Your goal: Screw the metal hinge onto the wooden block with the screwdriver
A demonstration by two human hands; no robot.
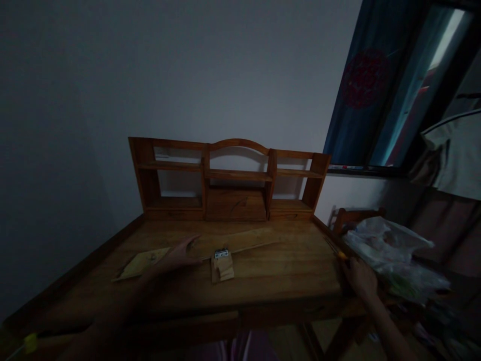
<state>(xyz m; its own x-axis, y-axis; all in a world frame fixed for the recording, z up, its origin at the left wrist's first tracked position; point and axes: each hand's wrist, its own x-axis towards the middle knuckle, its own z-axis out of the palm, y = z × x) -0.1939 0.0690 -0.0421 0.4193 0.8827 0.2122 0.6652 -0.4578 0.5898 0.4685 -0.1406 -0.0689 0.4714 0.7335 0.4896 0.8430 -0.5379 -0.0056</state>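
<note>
Left hand (182, 254) half-open, empty, just left of the wooden block (226, 271); right hand (361, 278), well right of the block, meets an orange-handled tool (341, 255), grip indeterminable from blur. Loose grasp could drop the tool; a knock could shift the unheld block.

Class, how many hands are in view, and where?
2: the left hand over the desk, left of the metal clip; the right hand at the desk's right edge, by an orange handle. No others show.

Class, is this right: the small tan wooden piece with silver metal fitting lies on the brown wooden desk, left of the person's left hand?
Wrong side: the head view shows that wooden piece on the desk, right of the left hand.
</note>
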